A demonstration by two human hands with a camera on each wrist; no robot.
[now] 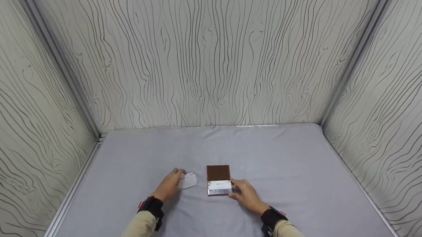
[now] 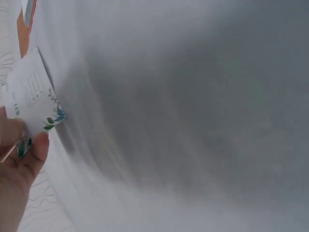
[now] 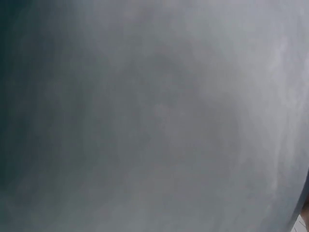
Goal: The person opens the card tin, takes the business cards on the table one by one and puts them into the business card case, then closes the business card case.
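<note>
In the head view my left hand pinches a white card between thumb and fingers, a little above the cloth. The left wrist view shows the same card with green leaves and a blue flower printed near its corner, and small text in a box. To its right an opened business card case has its brown lid folded back. A white card lies inside the case's lower half. Thumb and fingers of my right hand hold the case at its right edge.
Grey cloth with soft creases covers the table. Pale panels with dark wavy lines enclose it at the back and both sides, with metal rails at the corners. The right wrist view shows mostly blurred cloth.
</note>
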